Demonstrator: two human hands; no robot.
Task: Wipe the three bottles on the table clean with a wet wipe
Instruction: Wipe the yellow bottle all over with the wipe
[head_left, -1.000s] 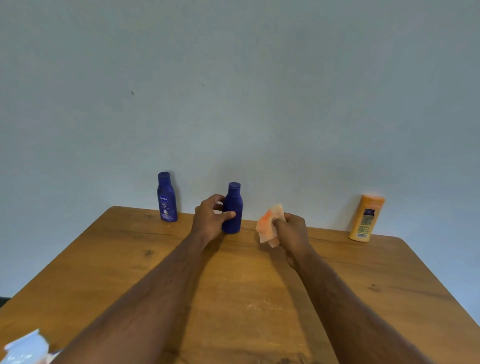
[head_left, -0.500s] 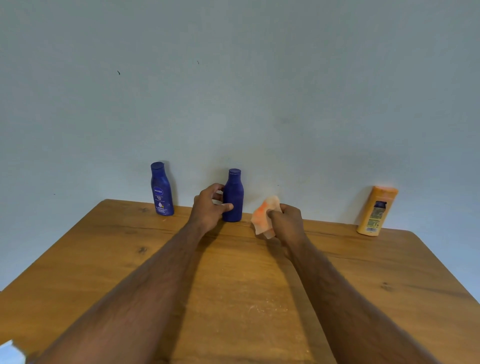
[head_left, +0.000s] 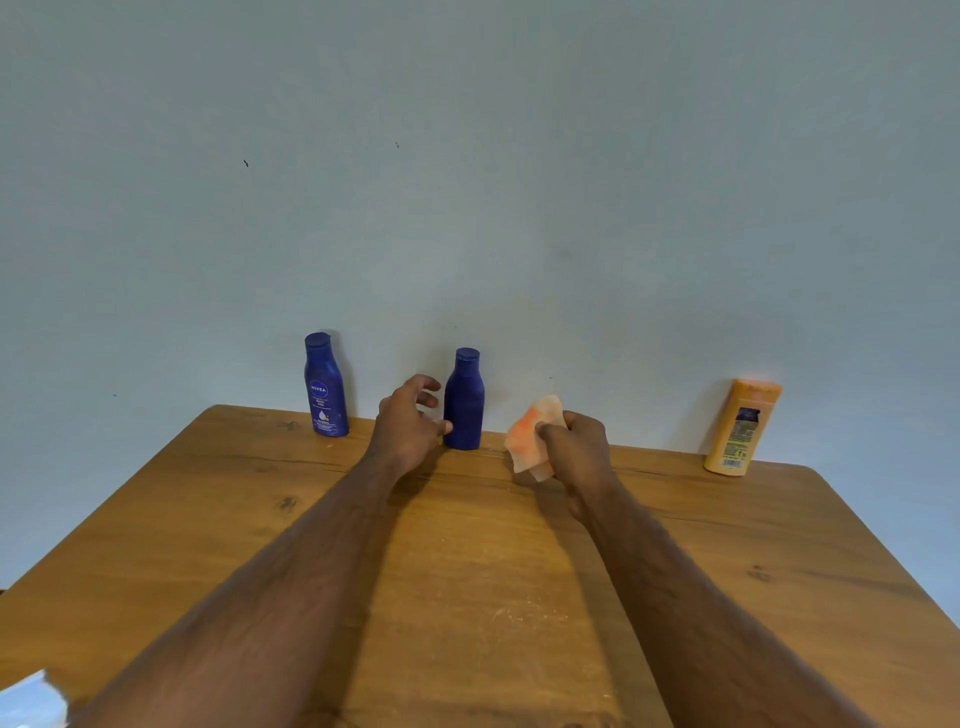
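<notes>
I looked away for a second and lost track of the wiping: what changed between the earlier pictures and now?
The left hand let go of the plain dark-blue plastic bottle: its fingers have opened and drawn slightly leftward, only the thumb tip near the bottle. Unchanged: the right hand still pinches the orange-stained white wet wipe; the labelled blue bottle, the orange bottle and the middle bottle stand upright on the wooden table.

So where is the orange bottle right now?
In the head view the orange bottle stands alone at the table's far right edge by the wall, right of the right hand holding the wipe.
</notes>
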